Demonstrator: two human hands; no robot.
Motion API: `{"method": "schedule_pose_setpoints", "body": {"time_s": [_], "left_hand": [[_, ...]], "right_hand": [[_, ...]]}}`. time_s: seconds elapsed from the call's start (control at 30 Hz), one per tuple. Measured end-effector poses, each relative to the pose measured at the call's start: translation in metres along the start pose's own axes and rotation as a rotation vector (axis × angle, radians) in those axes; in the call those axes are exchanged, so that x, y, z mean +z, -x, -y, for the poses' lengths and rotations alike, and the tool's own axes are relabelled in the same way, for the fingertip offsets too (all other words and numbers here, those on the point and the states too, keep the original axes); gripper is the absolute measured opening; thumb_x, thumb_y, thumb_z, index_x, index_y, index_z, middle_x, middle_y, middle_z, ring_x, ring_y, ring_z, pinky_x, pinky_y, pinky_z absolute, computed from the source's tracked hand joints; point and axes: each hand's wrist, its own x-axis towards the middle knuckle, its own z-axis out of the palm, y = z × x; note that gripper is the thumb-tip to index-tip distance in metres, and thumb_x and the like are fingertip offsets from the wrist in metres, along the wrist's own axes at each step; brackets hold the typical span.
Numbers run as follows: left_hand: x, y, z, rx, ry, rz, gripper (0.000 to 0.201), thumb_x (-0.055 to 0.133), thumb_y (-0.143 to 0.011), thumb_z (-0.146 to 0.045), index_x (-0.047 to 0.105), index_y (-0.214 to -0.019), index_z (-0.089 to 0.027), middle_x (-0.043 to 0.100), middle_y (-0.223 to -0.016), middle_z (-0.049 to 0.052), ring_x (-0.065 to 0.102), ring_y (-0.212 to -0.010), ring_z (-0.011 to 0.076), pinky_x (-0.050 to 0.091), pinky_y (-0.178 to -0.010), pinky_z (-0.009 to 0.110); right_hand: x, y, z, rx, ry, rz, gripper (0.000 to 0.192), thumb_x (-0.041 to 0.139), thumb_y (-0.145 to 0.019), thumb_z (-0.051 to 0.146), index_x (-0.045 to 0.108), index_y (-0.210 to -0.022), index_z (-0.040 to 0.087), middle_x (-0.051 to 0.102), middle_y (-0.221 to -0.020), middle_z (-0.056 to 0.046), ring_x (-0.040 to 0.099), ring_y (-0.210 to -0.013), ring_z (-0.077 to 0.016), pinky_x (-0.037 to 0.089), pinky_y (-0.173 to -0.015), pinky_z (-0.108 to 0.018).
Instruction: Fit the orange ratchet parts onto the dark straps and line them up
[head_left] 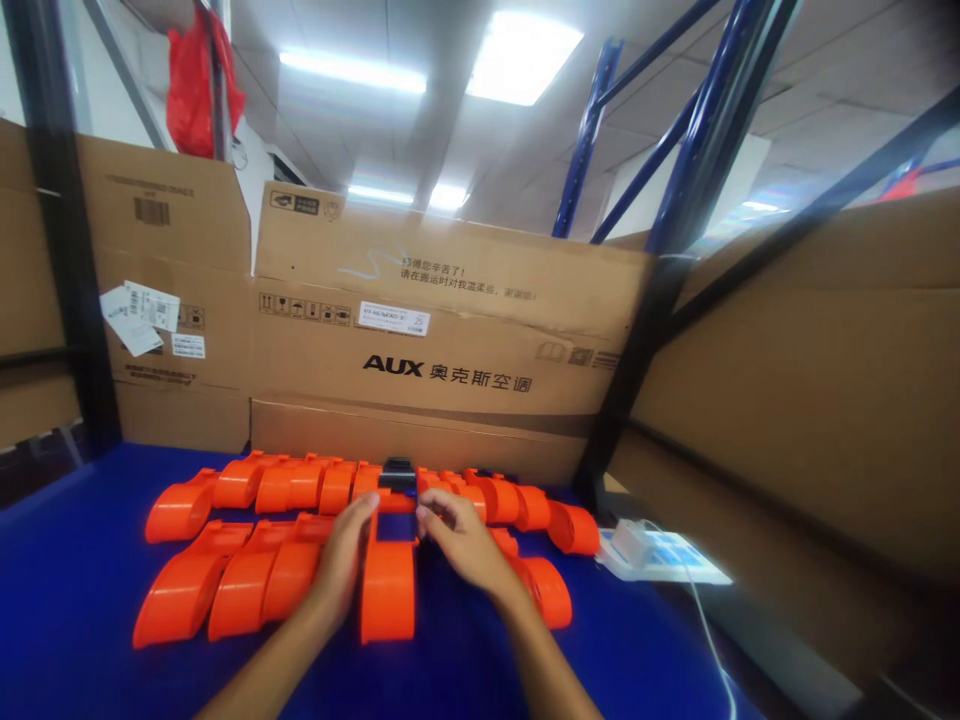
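Observation:
In front of me stands an orange plastic tape dispenser [388, 590], its rounded loop towards me and a rectangular opening in its upper part. A black toothed piece [397, 474] shows at its far end. My left hand [346, 552] grips the dispenser's left side, thumb along the upper edge. My right hand [456, 532] is closed at its upper right edge, thumb and index finger pinched together; part of the grip is hidden. Similar orange dispensers [178, 598] lie beside my left hand, and others [551, 590] beyond my right forearm.
A back row of orange dispensers [180, 508] runs across the blue table surface [67, 590]. Behind it stands a cardboard sheet [450, 345]. At the right are a white power strip [694, 562], a plug adapter [634, 542] and a cable. Dark rack posts [637, 340] rise there.

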Motion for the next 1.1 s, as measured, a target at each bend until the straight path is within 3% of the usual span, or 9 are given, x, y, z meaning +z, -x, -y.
{"method": "schedule_pose_setpoints", "body": {"time_s": [0.13, 0.3, 0.47, 0.57, 1.1], "left_hand": [[0.006, 0.007, -0.005, 0.002, -0.075, 0.016, 0.042, 0.080, -0.067, -0.047, 0.074, -0.094, -0.015, 0.076, -0.096, 0.008, 0.070, -0.091, 0.0258, 0.053, -0.081, 0.033], [0.012, 0.017, -0.008, -0.049, -0.208, 0.074, 0.052, 0.080, -0.069, -0.046, 0.070, -0.112, -0.020, 0.076, -0.086, 0.005, 0.070, -0.073, 0.0225, 0.053, -0.063, 0.028], [0.016, 0.018, -0.011, 0.143, -0.211, 0.165, 0.046, 0.078, -0.073, -0.043, 0.070, -0.113, -0.020, 0.073, -0.115, 0.008, 0.067, -0.106, 0.0264, 0.051, -0.088, 0.032], [0.018, 0.019, -0.013, 0.217, -0.243, 0.232, 0.040, 0.075, -0.076, -0.041, 0.069, -0.110, -0.019, 0.070, -0.120, 0.010, 0.059, -0.120, 0.0302, 0.047, -0.097, 0.036], [0.019, 0.024, -0.021, 0.242, -0.300, 0.258, 0.039, 0.072, -0.081, -0.039, 0.069, -0.113, -0.017, 0.072, -0.116, 0.012, 0.064, -0.110, 0.0299, 0.048, -0.096, 0.038]], "right_hand": [[0.009, 0.008, -0.017, 0.024, -0.016, -0.075, 0.018, 0.055, -0.091, 0.032, 0.055, -0.078, 0.020, 0.052, -0.068, 0.003, 0.048, -0.060, -0.0127, 0.038, -0.055, -0.023], [0.011, 0.010, -0.022, -0.002, 0.043, -0.176, 0.012, 0.052, -0.085, 0.020, 0.054, -0.073, 0.020, 0.050, -0.066, 0.003, 0.047, -0.061, -0.0123, 0.038, -0.057, -0.022], [0.011, 0.012, -0.021, -0.025, 0.097, -0.179, 0.010, 0.052, -0.082, 0.015, 0.059, -0.076, 0.019, 0.055, -0.068, 0.002, 0.050, -0.062, -0.0128, 0.040, -0.058, -0.022], [0.013, 0.013, -0.020, -0.040, 0.124, -0.178, 0.013, 0.051, -0.082, 0.014, 0.063, -0.083, 0.019, 0.058, -0.070, 0.001, 0.053, -0.064, -0.0136, 0.042, -0.060, -0.023], [0.015, 0.014, -0.003, -0.088, 0.293, -0.198, 0.019, 0.049, -0.086, 0.013, 0.062, -0.073, 0.019, 0.055, -0.068, 0.000, 0.050, -0.066, -0.0156, 0.039, -0.062, -0.025]]}}
